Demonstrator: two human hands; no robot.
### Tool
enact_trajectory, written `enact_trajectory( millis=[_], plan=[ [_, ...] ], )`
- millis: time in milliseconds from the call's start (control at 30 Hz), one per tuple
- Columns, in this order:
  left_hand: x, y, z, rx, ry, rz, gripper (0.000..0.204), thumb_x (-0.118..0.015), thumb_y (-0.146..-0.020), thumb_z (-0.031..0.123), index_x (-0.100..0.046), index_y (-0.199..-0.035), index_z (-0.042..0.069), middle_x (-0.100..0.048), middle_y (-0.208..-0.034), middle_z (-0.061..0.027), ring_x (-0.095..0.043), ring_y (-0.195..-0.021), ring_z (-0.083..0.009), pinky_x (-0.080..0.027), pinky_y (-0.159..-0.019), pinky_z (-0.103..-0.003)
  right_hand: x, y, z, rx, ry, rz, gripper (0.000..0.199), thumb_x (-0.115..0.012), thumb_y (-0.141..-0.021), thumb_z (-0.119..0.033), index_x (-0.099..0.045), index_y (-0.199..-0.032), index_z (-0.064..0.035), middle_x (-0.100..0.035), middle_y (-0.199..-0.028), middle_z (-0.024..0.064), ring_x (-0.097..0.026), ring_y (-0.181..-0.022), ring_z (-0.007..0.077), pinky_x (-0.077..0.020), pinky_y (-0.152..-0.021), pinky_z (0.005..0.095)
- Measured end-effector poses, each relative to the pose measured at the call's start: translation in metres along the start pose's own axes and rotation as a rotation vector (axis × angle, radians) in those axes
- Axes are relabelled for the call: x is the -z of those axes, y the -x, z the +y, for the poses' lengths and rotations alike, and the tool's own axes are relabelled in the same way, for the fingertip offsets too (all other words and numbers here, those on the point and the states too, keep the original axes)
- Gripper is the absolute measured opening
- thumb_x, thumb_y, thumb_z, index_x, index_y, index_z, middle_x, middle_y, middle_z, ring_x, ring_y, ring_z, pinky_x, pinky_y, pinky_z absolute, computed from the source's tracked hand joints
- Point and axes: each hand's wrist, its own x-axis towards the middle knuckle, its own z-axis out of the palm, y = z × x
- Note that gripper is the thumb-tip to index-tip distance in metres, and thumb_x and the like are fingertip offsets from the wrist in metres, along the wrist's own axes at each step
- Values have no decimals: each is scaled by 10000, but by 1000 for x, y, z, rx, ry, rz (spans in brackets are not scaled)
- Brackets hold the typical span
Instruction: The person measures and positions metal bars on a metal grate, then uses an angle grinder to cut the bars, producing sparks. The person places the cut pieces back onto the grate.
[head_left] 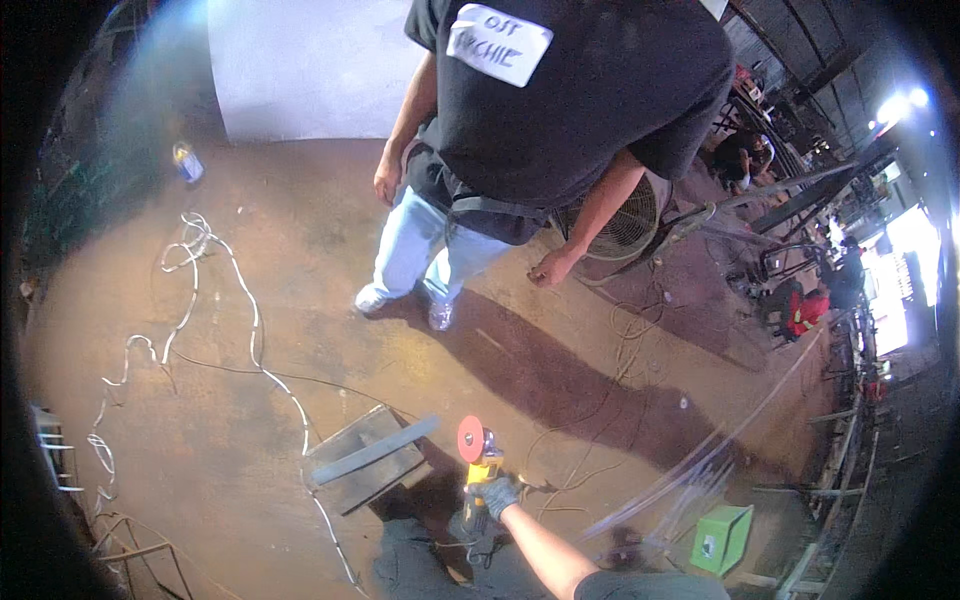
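My right hand (497, 494), in a dark grey work glove, is closed around a yellow and black angle grinder (482, 472). The grinder points away from me, and its red disc (471, 438) faces up. To its left a flat grey metal bar (375, 451) lies slantwise across a low dark block (352, 438), its far end reaching past the block's edge. The disc and the bar are apart. I cannot see my left hand. Dark-clothed legs (408, 560) show at the lower edge.
Ahead, a person in a black T-shirt (570, 120) and light jeans stands facing me, arms down. Behind them is a round fan (625, 215). White cable (255, 320) winds over the brown floor at left. A bottle (187, 163) stands far left, and a green container (721, 540) lower right.
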Motion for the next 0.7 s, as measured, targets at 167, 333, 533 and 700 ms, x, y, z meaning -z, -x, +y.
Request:
enact_trajectory(
  millis=[167,333,533,700],
  plan=[
    [45,29,78,329,444,-202,428,-734,-751,94,-728,-1168,0,-750,-1011,-296,-743,-906,-408,-576,-835,-467,29,-25,17,-22,349,-187,605,-955,-661,-317,-703,-1148,-61,-762,-1046,103,-726,-947,229,-602,-827,392],
    [20,38,99,327,285,-219,211,-681,-661,127,-742,-796,-23,-684,-755,-270,-744,-715,-389,-577,-666,-457,30,-59,13,-237,154,-352,421,-886,-667,8,-707,-1039,-75,-740,-908,49,-714,-777,201,-601,-659,413],
    [-28,77,98,479,373,-158,175,-673,-704,89,-751,-796,-38,-664,-680,-259,-728,-637,-335,-560,-619,-410,-2,-113,76,-358,736,-237,630,-957,-570,-149,-696,-1134,-48,-762,-993,90,-714,-821,240,-603,-761,410],
    [-46,93,107,615,602,-34,86,-666,-709,-36,-749,-731,-22,-683,-618,-74,-641,-567,-123,-499,-529,-312,8,-77,95,-94,246,-215,649,-973,-580,-78,-671,-1154,-51,-741,-966,54,-698,-810,204,-600,-740,387]
  ],
)
